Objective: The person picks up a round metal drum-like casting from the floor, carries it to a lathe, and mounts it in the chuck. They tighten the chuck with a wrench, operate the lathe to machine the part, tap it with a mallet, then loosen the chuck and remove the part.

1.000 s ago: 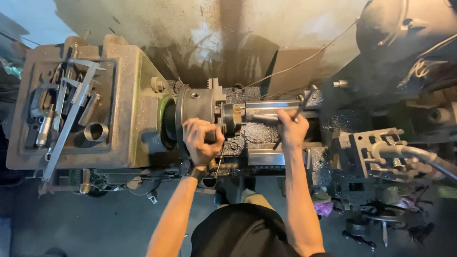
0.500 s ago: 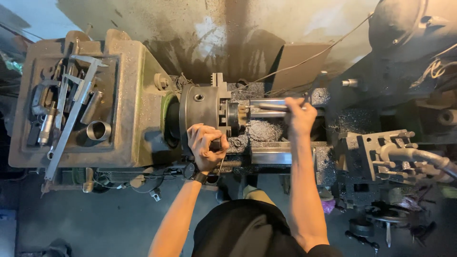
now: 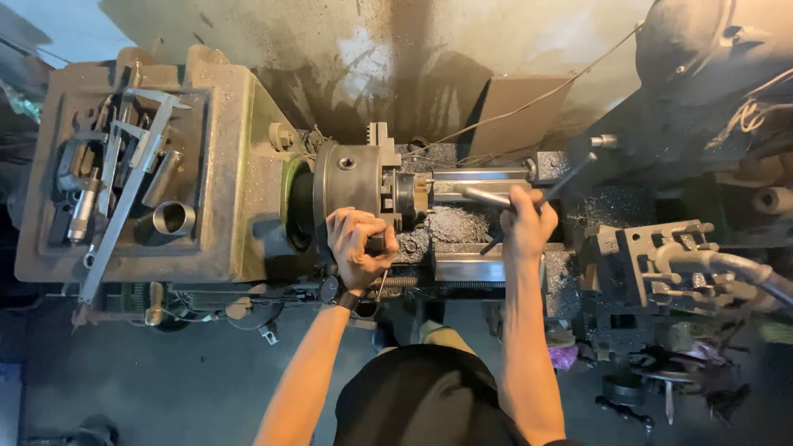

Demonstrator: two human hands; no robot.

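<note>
1. Grey-green cast iron fills the view: the lathe headstock (image 3: 239,165) sits at the left, its flat top serving as a tray of tools (image 3: 124,173), with long calipers, wrenches and a short metal ring lying loose.
2. Just right of it the round steel chuck (image 3: 351,186) faces along the bed, its jaws closed round the near end of a bright metal bar (image 3: 475,186) that runs out to the right, over a bed heaped with grey swarf (image 3: 450,223).
3. Further right stands the tool post (image 3: 652,264), well apart from the bar.
4. On the chuck's front rim rests the left hand (image 3: 357,246), fingers curled tight on what looks like a key or handle (the fist hides most of it).
5. Beside the bar, the right hand (image 3: 527,227) is closed round a thin dark rod (image 3: 566,182) that slants up to the right, its near end touching the bar.
6. By my reading, the step in hand is setting the bar in the chuck; the next move calls for a firm turn at the chuck while the bar is kept straight.
</note>
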